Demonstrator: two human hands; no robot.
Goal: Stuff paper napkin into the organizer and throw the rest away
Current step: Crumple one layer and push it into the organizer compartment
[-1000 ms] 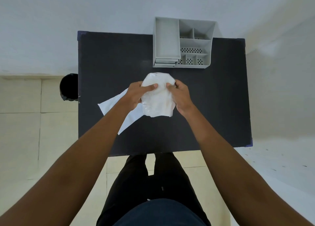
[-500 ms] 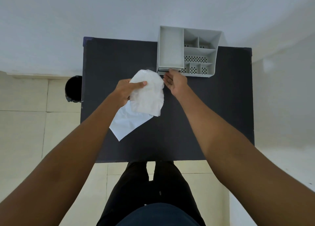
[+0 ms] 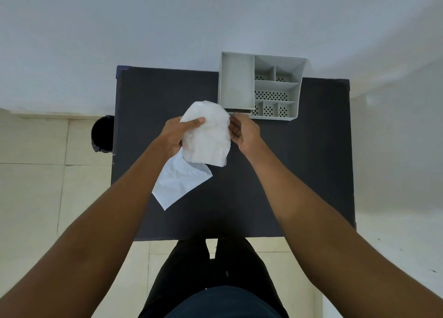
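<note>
The left hand grips a white napkin bundle above the black table, thumb across its front. The right hand touches the bundle's right edge, fingers loosely curled; grip unclear. The grey organizer stands just beyond, far right. A black bin sits left of the table.

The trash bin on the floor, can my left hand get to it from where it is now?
Probably yes. The bin stands just off the table's left edge, with nothing between it and the left hand. That hand is shut on the napkin pack, though, so it would carry that along.
</note>
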